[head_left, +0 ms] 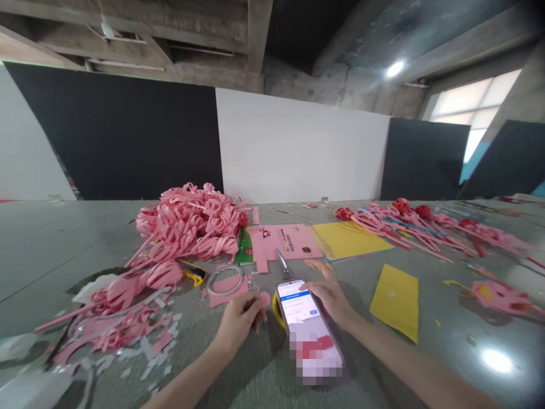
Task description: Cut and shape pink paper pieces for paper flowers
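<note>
One pink disc (264, 299) sits pinched between the thumb and fingers of the left hand (239, 315), just beside a phone (310, 326) lying screen up on the floor (255, 378). The right hand (332, 295) is loosely open and grips nothing, one fingertip at the lit screen; whether it touches, I cannot tell. Scissors (283, 262) point out past the phone's top edge. A tape roll (225, 293) lies on pink paper (215, 300), near a yellow cutter (196, 276). Pink paper strips (193, 221) heap up farther left, and a yellow sheet (395, 304) lies right of the right hand.
</note>
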`<control>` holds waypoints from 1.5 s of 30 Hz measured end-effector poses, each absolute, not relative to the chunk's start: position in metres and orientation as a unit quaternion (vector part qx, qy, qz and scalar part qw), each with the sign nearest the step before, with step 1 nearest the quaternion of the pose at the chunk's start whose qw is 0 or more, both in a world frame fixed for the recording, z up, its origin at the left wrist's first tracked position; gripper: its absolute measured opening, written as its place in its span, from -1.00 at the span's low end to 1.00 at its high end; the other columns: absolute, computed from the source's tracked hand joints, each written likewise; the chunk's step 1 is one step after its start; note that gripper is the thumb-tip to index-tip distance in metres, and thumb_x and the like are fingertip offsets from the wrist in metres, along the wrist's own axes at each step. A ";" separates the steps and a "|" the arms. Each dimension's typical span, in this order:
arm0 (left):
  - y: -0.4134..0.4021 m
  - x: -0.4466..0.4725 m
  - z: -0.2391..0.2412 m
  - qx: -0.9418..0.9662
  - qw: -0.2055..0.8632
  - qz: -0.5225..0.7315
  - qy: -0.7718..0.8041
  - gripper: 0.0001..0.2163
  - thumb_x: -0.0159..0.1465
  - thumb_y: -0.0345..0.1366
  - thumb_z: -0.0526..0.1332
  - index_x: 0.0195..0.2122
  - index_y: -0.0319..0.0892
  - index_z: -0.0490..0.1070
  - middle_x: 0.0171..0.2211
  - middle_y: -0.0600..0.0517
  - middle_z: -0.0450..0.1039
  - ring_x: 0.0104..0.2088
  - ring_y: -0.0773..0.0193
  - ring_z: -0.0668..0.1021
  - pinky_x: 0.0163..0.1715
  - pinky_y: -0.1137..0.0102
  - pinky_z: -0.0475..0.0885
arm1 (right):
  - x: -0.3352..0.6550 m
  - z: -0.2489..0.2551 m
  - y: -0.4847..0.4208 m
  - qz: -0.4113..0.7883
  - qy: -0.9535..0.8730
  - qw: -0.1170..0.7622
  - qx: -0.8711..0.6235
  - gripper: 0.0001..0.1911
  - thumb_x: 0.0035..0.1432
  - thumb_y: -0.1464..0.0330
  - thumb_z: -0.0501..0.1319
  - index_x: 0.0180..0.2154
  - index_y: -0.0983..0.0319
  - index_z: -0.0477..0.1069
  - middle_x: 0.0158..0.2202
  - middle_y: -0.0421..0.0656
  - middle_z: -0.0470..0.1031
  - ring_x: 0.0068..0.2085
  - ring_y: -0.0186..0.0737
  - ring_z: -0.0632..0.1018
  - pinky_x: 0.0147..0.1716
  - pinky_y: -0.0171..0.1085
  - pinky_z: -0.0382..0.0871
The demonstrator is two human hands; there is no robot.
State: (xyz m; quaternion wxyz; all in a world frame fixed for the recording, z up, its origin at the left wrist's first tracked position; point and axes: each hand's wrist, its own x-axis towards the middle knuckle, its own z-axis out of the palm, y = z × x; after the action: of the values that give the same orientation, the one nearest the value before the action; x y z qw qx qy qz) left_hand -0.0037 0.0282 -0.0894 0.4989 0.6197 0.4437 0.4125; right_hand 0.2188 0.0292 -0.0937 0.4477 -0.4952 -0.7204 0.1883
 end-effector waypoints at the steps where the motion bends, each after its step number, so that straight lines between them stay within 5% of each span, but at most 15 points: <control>1: 0.028 -0.004 -0.089 0.619 0.500 0.412 0.444 -0.70 0.08 -0.08 0.10 -0.61 -0.23 0.24 -0.69 0.11 0.32 -0.77 0.47 0.28 -0.76 0.55 0.11 | 0.220 -0.094 0.028 0.191 -0.711 0.461 -0.496 -0.70 0.08 0.37 -0.02 -0.42 0.16 0.49 0.12 -0.24 0.04 0.11 -0.24 0.12 0.08 -0.19 -0.07; 7: 0.027 -0.004 -0.088 0.620 0.495 0.409 0.450 -0.70 0.09 -0.08 0.10 -0.61 -0.23 0.24 -0.69 0.10 0.33 -0.77 0.47 0.28 -0.75 0.55 0.12 | 0.227 -0.094 0.020 0.191 -0.723 0.452 -0.486 -0.65 0.01 0.42 -0.03 -0.66 0.22 0.43 0.10 -0.27 0.10 0.11 -0.19 0.12 0.07 -0.18 -0.06; 18: 0.028 -0.004 -0.088 0.614 0.503 0.414 0.446 -0.68 0.05 -0.05 0.12 -0.61 -0.23 0.26 -0.70 0.11 0.32 -0.77 0.47 0.28 -0.76 0.55 0.12 | 0.224 -0.086 0.018 0.182 -0.750 0.437 -0.461 -0.67 -0.02 0.44 -0.02 -0.68 0.21 0.41 0.05 -0.27 0.16 0.08 -0.19 0.17 0.05 -0.14 -0.02; 23: 0.028 -0.004 -0.090 0.614 0.506 0.420 0.437 -0.68 0.06 -0.06 0.11 -0.63 -0.23 0.23 -0.71 0.11 0.31 -0.79 0.48 0.28 -0.78 0.56 0.11 | 0.221 -0.068 0.014 0.086 -0.716 0.435 -0.539 -0.67 0.10 0.30 -0.09 -0.31 0.23 0.41 -0.17 -0.08 0.35 -0.13 -0.17 0.37 -0.15 -0.16 0.22; 27: 0.028 -0.003 -0.091 0.614 0.502 0.425 0.436 -0.69 0.07 -0.08 0.11 -0.63 -0.22 0.22 -0.70 0.11 0.31 -0.78 0.48 0.29 -0.77 0.56 0.13 | 0.202 -0.050 -0.003 0.050 -0.708 0.237 -0.663 -0.25 0.07 0.05 -0.10 0.15 0.43 -0.11 -0.43 0.03 0.45 -0.42 -0.05 0.48 -0.44 -0.13 0.29; 31: 0.028 -0.003 -0.091 0.606 0.511 0.428 0.435 -0.68 0.05 -0.06 0.12 -0.64 -0.22 0.21 -0.71 0.11 0.31 -0.79 0.48 0.28 -0.79 0.56 0.11 | 0.175 -0.055 -0.022 0.017 -0.719 0.092 -0.689 -0.04 -0.09 -0.10 -0.04 0.18 0.38 -0.21 -0.53 0.04 0.47 -0.47 0.07 0.49 -0.52 -0.11 0.28; 38: 0.029 -0.003 -0.093 0.605 0.511 0.429 0.434 -0.69 0.05 -0.07 0.11 -0.64 -0.21 0.20 -0.71 0.12 0.31 -0.80 0.48 0.27 -0.80 0.56 0.10 | 0.158 -0.055 -0.027 0.025 -0.718 0.075 -0.692 -0.07 -0.24 0.20 0.17 0.15 0.39 -0.13 -0.45 0.07 0.48 -0.40 0.08 0.50 -0.52 -0.19 0.26; 45: 0.030 -0.003 -0.095 0.608 0.506 0.438 0.427 -0.73 0.07 -0.11 0.09 -0.61 -0.20 0.20 -0.71 0.12 0.31 -0.78 0.47 0.27 -0.79 0.55 0.11 | 0.203 -0.025 0.057 -0.012 -0.694 0.115 -0.710 0.00 -0.23 0.12 0.20 0.15 0.46 -0.17 -0.24 0.14 0.42 -0.24 0.05 0.46 -0.37 -0.21 0.25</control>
State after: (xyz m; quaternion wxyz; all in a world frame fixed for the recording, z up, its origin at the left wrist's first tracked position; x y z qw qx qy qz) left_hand -0.0029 0.0301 -0.0954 0.5062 0.6080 0.4269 0.4379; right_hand 0.2029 0.0567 -0.0249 0.1153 -0.7105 -0.6941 -0.0119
